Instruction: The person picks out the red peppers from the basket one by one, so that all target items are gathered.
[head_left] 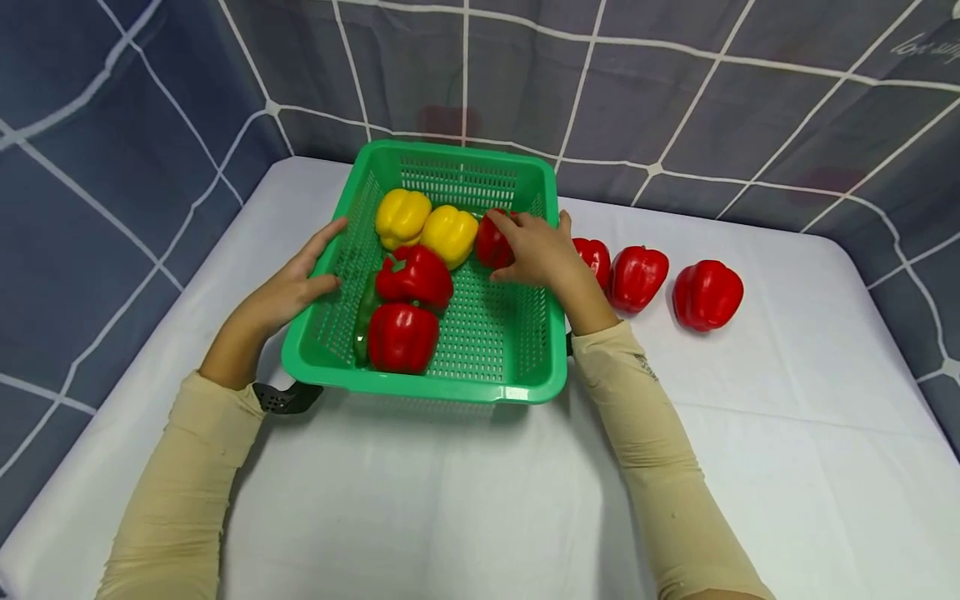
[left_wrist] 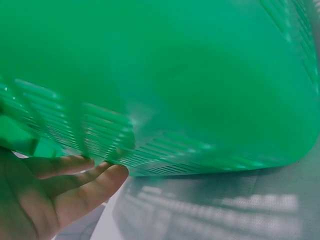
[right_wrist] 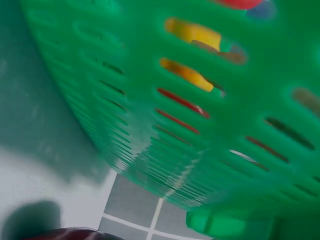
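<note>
A red pepper (head_left: pixel 491 242) sits inside the basket (head_left: pixel 427 384), near its right wall, pinched between the curved fingers and thumb of the right hand (head_left: pixel 542 252). That hand reaches over the rim and covers part of the pepper. The left hand (head_left: pixel 279 293) is at the opposite rim, its thumb spread apart from its straight fingers (left_wrist: pixel 90 192), which lie by the outer wall.

Just left of the right fingers, also in the basket, is a yellow pepper (head_left: pixel 451 237), with a second yellow one (head_left: pixel 402 218) beyond it. Nearer the left fingers lie a red pepper with a green stem (head_left: pixel 415 277) and another red one (head_left: pixel 403 337); both partly cover something long and green (head_left: pixel 365 321).

Right of the right fingers, on the worktop (head_left: pixel 787 392), are three more red peppers, the nearest (head_left: pixel 595 260) partly hidden by the wrist, then a middle one (head_left: pixel 637 279) and a far one (head_left: pixel 707 296).

In the right wrist view, the right fingers are out of sight; yellow and red show only through slots, and a dark red shape (right_wrist: pixel 75 235) is cut off below.
</note>
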